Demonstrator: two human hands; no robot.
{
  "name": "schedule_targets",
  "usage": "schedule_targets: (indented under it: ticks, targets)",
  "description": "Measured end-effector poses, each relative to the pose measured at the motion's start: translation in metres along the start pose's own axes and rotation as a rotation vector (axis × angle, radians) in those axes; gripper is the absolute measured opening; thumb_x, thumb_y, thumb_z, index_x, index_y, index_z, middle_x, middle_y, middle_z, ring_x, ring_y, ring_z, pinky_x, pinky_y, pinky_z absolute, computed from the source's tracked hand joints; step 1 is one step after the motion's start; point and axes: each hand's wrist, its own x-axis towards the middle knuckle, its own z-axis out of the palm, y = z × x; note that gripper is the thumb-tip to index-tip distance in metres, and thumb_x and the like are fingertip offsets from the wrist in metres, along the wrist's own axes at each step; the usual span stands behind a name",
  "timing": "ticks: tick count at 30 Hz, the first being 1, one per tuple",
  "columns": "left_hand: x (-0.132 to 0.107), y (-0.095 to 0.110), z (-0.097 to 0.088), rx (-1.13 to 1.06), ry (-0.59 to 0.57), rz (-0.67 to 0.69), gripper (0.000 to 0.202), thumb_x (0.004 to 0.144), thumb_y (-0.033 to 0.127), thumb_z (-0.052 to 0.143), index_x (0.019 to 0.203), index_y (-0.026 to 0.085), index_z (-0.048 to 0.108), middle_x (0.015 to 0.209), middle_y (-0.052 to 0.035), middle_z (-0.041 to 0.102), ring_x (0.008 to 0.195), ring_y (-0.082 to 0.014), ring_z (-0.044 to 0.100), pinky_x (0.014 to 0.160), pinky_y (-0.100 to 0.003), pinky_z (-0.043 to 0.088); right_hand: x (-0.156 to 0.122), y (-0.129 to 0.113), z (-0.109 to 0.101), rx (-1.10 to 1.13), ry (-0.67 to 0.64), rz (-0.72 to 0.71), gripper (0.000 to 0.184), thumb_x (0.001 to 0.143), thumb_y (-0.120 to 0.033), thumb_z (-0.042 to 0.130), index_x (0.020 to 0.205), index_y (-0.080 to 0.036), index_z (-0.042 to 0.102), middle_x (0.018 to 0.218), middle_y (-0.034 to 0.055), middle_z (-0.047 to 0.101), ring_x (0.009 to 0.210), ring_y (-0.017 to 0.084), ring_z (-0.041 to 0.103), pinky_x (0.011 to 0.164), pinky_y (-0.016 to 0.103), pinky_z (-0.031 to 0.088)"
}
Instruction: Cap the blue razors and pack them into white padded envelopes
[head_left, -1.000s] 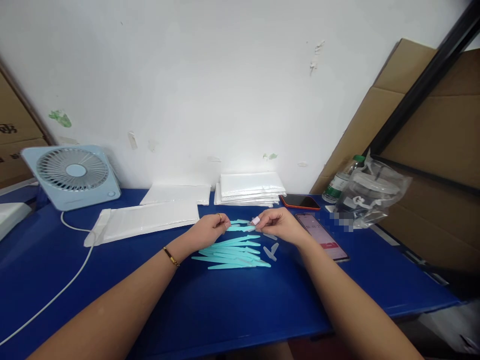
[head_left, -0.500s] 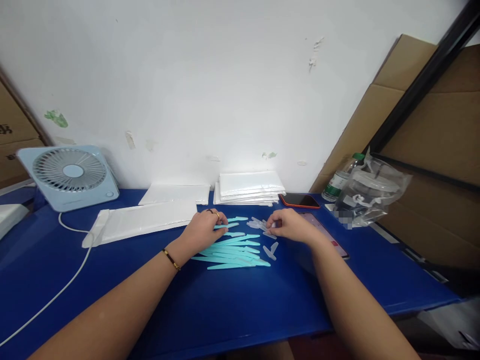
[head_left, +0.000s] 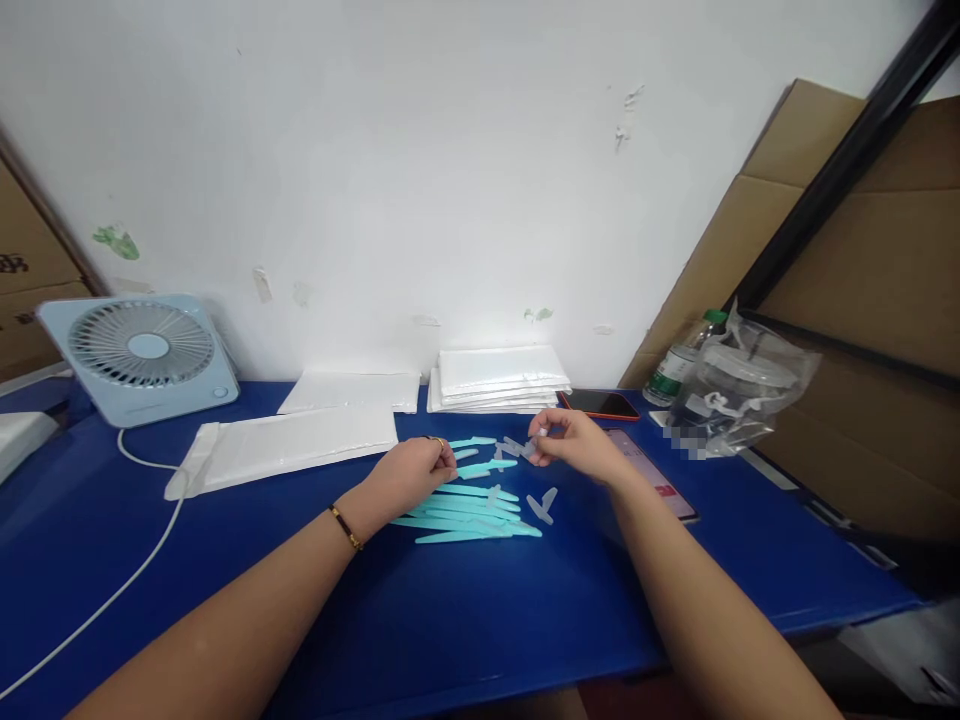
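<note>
My left hand (head_left: pixel 421 470) is closed on the handle of a turquoise eyebrow razor (head_left: pixel 489 466), whose blade end points right. More turquoise eyebrow razors (head_left: pixel 465 512) lie fanned in a pile just below it, handles mostly to the left. Two others show above the held one, partly behind my fingers. Between the thumb and fingertips of my right hand (head_left: pixel 564 440) is a small clear plastic blade cap (head_left: pixel 534 446). Several similar loose caps (head_left: pixel 510 449) lie beside my right fingertips, and a few more (head_left: pixel 541 506) rest to the right of the razors.
White padded envelopes (head_left: pixel 285 450) lie at left, with a stack of them (head_left: pixel 499 372) against the wall. A blue fan (head_left: pixel 146 350) with a white cable stands far left. Two phones (head_left: pixel 600 403), a bottle (head_left: pixel 675 365) and a bagged cup (head_left: pixel 739 385) are at right.
My left hand has come slightly down and now holds a razor lifted from the pile. My right hand has moved slightly up and left, with a cap at its fingertips.
</note>
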Motion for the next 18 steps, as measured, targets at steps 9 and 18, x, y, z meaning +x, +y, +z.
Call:
schedule_targets:
  ticks: [9, 18]
  targets:
    - [0.003, -0.009, -0.004, -0.151, -0.006, -0.061, 0.025, 0.077, 0.044, 0.050, 0.081, 0.021, 0.058, 0.074, -0.0007, 0.063, 0.067, -0.0160, 0.057, 0.054, -0.024, 0.040, 0.001, -0.001, 0.002, 0.157, -0.022, 0.019, 0.028, 0.063, -0.033, 0.075, 0.076, -0.013, 0.059, 0.067, 0.0049, 0.068, 0.067, 0.017, 0.068, 0.060, 0.025, 0.054]
    - [0.005, -0.010, -0.008, -0.166, 0.032, -0.055, 0.026, 0.076, 0.044, 0.051, 0.082, 0.020, 0.060, 0.074, -0.0005, 0.063, 0.067, -0.0153, 0.057, 0.056, -0.024, 0.041, 0.009, 0.010, 0.022, 0.056, -0.055, -0.100, 0.029, 0.070, -0.037, 0.069, 0.085, -0.013, 0.063, 0.069, 0.0052, 0.068, 0.067, 0.016, 0.065, 0.062, 0.028, 0.053]
